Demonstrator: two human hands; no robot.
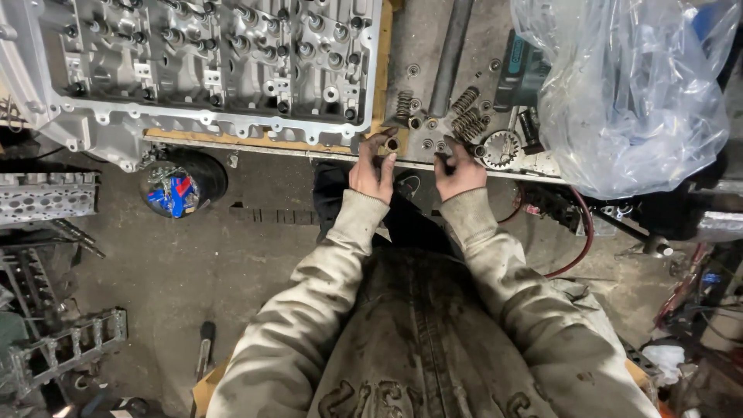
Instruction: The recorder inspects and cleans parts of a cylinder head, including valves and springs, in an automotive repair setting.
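Our left hand (372, 172) pinching a small brass ring (392, 144) at the tabletop (418, 46) edge, our right hand (460, 172) gripping a small dark part (443, 158), valve springs (467, 116) just beyond, cylinder head (209, 62) to the left

1. We see the left hand (372, 172) and right hand (463, 172) smudged with dark grime, their sleeves (333, 263) a dirty beige streaked brown.
2. At the left hand's fingertips sits a small brass-brown ring (391, 144).
3. Up and left of the hands, the cylinder head (209, 62) is pale silver-grey, resting on an orange-tan board (263, 142).
4. Just above the right hand, the springs (467, 116) are rusty grey-brown on a dull grey bench (418, 46).
5. To the right of the hands, the plastic bag (631, 93) is clear with a bluish-white sheen.
6. Left of the hands, a black bucket (186, 182) holds blue and red scraps.
7. Right of the hands, a hose (582, 240) is dark red.
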